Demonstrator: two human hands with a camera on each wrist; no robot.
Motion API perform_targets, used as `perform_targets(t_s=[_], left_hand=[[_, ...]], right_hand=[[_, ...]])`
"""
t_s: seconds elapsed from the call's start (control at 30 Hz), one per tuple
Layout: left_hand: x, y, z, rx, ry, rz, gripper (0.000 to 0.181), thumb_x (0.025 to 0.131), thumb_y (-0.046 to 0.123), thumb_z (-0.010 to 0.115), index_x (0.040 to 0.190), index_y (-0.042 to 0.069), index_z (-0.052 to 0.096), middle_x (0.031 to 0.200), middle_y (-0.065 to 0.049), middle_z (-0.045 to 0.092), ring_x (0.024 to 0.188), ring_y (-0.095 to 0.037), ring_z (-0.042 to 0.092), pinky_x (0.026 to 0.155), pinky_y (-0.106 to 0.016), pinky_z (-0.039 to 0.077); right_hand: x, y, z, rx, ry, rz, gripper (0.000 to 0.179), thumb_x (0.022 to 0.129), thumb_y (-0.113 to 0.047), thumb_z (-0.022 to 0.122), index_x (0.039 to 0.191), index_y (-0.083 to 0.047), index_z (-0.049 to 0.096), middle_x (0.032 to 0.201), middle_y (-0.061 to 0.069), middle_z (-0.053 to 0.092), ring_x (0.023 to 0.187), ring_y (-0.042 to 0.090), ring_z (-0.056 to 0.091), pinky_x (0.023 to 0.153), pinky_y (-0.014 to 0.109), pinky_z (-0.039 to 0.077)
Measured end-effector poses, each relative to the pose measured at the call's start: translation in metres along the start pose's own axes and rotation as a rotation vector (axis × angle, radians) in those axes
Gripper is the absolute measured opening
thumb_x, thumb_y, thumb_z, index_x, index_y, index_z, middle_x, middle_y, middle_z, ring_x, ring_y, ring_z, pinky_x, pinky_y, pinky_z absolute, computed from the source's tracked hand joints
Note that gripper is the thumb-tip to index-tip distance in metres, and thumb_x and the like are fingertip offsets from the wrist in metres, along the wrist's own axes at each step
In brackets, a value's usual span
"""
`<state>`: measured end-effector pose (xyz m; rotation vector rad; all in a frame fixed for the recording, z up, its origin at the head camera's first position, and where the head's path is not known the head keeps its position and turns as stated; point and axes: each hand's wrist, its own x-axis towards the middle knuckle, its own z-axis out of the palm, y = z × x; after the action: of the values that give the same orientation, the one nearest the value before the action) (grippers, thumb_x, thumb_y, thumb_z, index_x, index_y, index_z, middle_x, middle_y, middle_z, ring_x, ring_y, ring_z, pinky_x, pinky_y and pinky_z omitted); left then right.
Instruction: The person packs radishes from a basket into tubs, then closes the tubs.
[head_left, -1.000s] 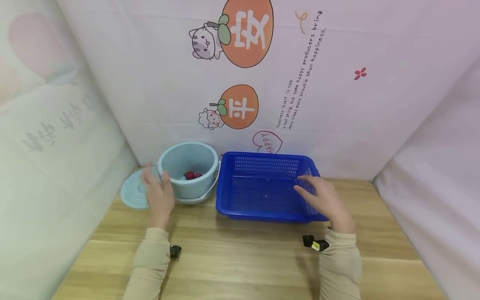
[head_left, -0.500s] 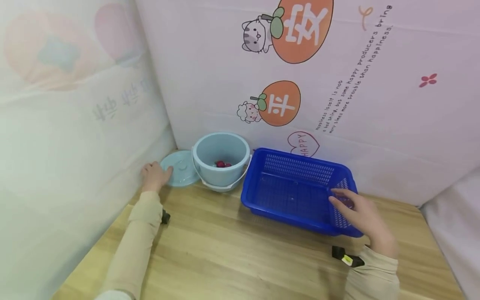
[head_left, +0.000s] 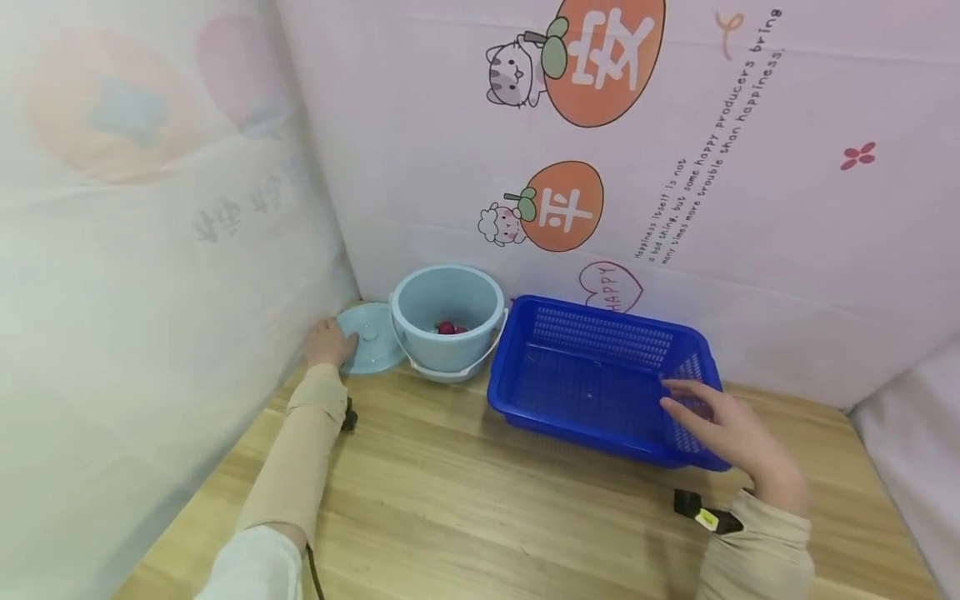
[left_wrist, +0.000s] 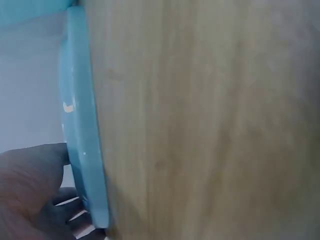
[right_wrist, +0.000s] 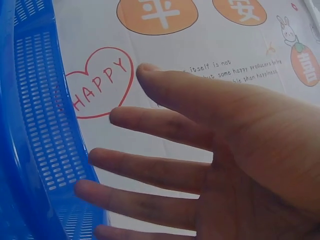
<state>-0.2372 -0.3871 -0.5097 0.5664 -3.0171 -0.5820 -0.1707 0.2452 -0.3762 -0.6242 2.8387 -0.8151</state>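
At the far left of the table my left hand [head_left: 330, 343] is at the outer edge of a light blue round lid [head_left: 370, 346]. In the left wrist view, the thumb meets one side of the lid's rim [left_wrist: 85, 125] while the other fingers curl at its far edge, partly hidden. The lid lies flat beside a light blue bucket [head_left: 447, 354]. Inside the bucket sit a few small dark red round things [head_left: 447, 327]. My right hand [head_left: 731, 429], fingers spread and holding nothing, hovers over the right end of a blue plastic basket [head_left: 600, 446].
A printed white cloth [head_left: 420, 150] stands as a wall behind the wooden table [head_left: 480, 517], close behind the bucket and basket. Another white cloth [head_left: 172, 333] hangs along the left side, right by my left hand. The bucket's white handle [head_left: 487, 354] hangs down toward the basket.
My left hand has moved left from in front of the bucket, then in to the lid's edge. The view has swung left. My right hand stays over the basket's right end.
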Motion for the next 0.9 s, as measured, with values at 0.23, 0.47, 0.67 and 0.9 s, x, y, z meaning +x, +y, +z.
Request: perform_targets(t_s=[0.23,0.47,0.67,0.9], left_hand=[[-0.009,0.025,0.003,-0.129,-0.104,0.012,0.064,0.106,0.017,0.057,0.149,-0.022,0.03,0.147,-0.046,0.038,0.139,-0.059,0.034,0.119,-0.066,0.023],[-0.048,0.01,-0.014,-0.144,-0.016,0.043,0.065,0.095,0.012,0.069,0.143,-0.022,0.042,0.139,-0.044,0.051,0.129,-0.059,0.049,0.114,-0.067,0.033],[-0.089,-0.01,-0.024,-0.221,0.095,-0.006,0.08,0.091,0.016,0.075,0.147,-0.025,0.035,0.136,-0.051,0.045,0.127,-0.064,0.044,0.112,-0.07,0.033],[-0.115,-0.011,-0.036,-0.386,0.079,-0.067,0.088,0.092,0.024,0.076,0.147,-0.026,0.03,0.14,-0.052,0.024,0.13,-0.061,0.03,0.109,-0.07,0.036]], right_hand=[[-0.03,0.019,-0.005,0.03,-0.008,0.053,0.054,0.111,-0.036,0.056,0.147,0.004,0.055,0.132,0.026,0.068,0.112,0.045,0.067,0.088,0.061,0.055],[-0.023,0.018,-0.008,0.043,-0.019,0.024,0.052,0.111,-0.034,0.056,0.147,0.003,0.057,0.134,0.025,0.067,0.114,0.043,0.068,0.088,0.06,0.056],[-0.002,-0.002,-0.005,0.062,-0.008,-0.054,0.047,0.109,-0.033,0.059,0.145,-0.002,0.061,0.141,0.026,0.063,0.119,0.042,0.066,0.095,0.06,0.054],[0.005,-0.02,0.004,0.1,0.002,-0.119,0.043,0.108,-0.029,0.063,0.141,-0.002,0.064,0.139,0.021,0.066,0.116,0.035,0.071,0.094,0.055,0.057]])
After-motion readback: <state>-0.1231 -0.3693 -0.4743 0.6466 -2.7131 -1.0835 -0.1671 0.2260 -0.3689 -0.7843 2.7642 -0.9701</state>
